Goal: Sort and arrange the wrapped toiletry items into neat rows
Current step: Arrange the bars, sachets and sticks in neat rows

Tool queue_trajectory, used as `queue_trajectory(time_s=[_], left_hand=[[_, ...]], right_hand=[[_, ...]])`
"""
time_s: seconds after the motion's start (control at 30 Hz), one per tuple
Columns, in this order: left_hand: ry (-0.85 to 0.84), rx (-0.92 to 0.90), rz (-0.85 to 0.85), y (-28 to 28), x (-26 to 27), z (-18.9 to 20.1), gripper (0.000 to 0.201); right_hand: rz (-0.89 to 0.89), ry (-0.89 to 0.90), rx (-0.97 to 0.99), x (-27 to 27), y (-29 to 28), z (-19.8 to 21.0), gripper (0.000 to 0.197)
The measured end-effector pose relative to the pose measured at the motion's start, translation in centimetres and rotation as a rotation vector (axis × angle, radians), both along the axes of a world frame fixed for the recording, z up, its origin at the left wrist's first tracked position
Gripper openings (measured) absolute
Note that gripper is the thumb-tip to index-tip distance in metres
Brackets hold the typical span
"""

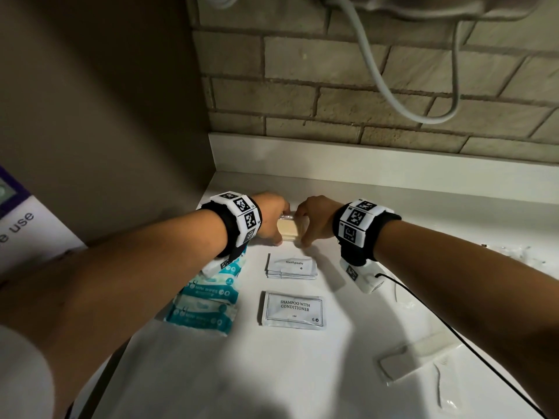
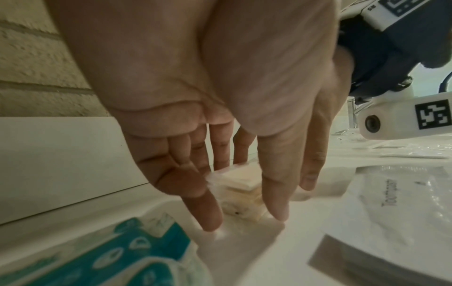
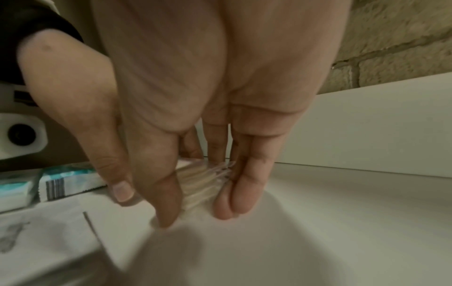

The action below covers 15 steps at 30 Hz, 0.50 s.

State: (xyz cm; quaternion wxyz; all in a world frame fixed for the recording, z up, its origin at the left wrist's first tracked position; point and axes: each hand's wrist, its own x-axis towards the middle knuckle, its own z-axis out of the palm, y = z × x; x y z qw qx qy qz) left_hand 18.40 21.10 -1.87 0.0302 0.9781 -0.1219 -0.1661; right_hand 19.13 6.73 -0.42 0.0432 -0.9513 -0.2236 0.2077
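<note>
A stack of cream soap bars in clear wrap [image 1: 289, 229] stands on the white counter [image 1: 378, 237] near the back wall. My left hand [image 1: 279, 225] flanks its left end and my right hand [image 1: 302, 228] its right end. The left wrist view has the left hand [image 2: 242, 222] with straight fingers pointing down, thumb and fingers either side of the stack [image 2: 240, 181], tips on the counter. In the right wrist view the right hand [image 3: 200, 216] stands the same way against the stack [image 3: 200, 181]. Neither hand lifts it.
Toothpaste sachets [image 1: 292, 266] and shampoo with conditioner sachets [image 1: 293, 309] lie in a column nearer me. Teal wipe packs [image 1: 208, 297] lie in a row to their left. A wrapped comb [image 1: 417, 358], clear wrappers [image 1: 514, 252] and a black cable [image 1: 453, 334] are on the right.
</note>
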Motion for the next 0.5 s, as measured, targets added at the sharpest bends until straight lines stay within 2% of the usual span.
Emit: queue_trajectory(time_s=[0.1, 0.17, 0.27, 0.43, 0.5], left_hand=[[-0.005, -0.010, 0.000, -0.06, 0.10, -0.09, 0.058], [-0.004, -0.013, 0.007, -0.19, 0.11, -0.12, 0.053], [-0.006, -0.023, 0.018, -0.46, 0.05, -0.13, 0.050], [-0.005, -0.037, 0.038, -0.72, -0.04, -0.44, 0.060], [-0.002, -0.017, 0.040, -0.86, -0.13, -0.30, 0.055]], right_hand=[[-0.013, -0.002, 0.003, -0.06, -0.17, 0.01, 0.058], [-0.019, -0.004, 0.009, -0.11, -0.32, 0.04, 0.060], [-0.013, -0.008, 0.009, -0.21, -0.40, 0.12, 0.058], [0.014, -0.023, -0.024, -0.40, -0.21, 0.17, 0.054], [0.019, -0.014, -0.035, -0.39, -0.20, 0.20, 0.052]])
